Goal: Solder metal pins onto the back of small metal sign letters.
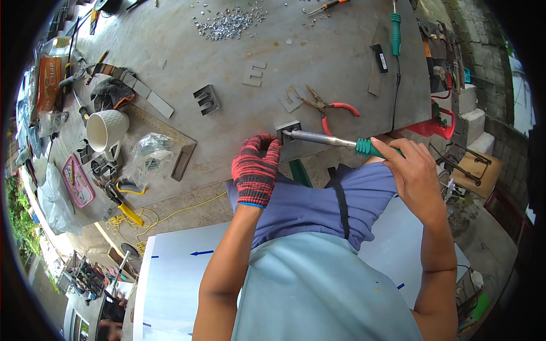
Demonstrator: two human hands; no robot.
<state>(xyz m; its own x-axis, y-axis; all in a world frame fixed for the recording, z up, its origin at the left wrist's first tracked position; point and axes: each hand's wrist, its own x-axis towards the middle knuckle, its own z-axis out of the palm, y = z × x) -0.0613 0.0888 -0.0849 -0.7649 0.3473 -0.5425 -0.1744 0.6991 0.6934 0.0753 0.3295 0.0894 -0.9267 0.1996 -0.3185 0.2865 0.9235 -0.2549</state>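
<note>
while an orange box point(49, 82) sits over at the far left of the grey table point(341, 62), a pink tray point(79, 181) lies nearer the edge, and right of it comes the white mug point(105, 129), up among loose tools. next along, a clear bag point(151, 152) with metal bits inside, then the square point(183, 162), its short arm angled toward the near edge. past that, a slotted block point(206, 100), and beyond it, a scatter of shiny chips point(230, 24).

now to the action: the left hand point(256, 170), in a red-and-black glove, has its fingers curled, tips right up at the left side of the small metal part point(288, 129) near the table's front edge; whether they pinch it, i cannot tell. over that part reaches the iron point(327, 138), its shaft running rightward past the red-handled pliers point(320, 105), which lie spread just behind. and out right, the bare right hand point(412, 170) has thumb and fingers wrapped on the iron's green grip. farther back, a second green-handled iron point(396, 31) lies with its cord trailing forward.
</note>
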